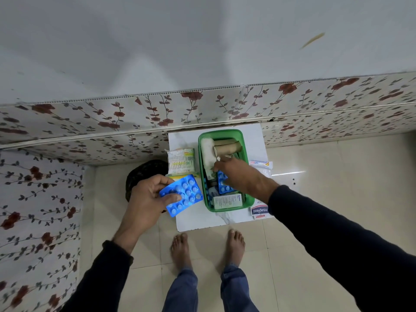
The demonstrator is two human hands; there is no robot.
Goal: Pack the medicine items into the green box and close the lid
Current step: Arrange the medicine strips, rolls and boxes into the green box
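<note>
Inside the green box [237, 134], a second blue blister strip [222, 184] half covered by the right hand [242, 176], fingertips and grip on it out of sight. Just right of the green box, a plaster carton [259, 211] partly under the dark sleeve [315, 221], its printed name cut to a few letters; print on the white carton [227, 201] in the near end too small to read. Left of the green box, a dark round object [144, 172] on the floor largely behind the left hand [146, 199] and the bench [198, 221], unidentifiable.
</note>
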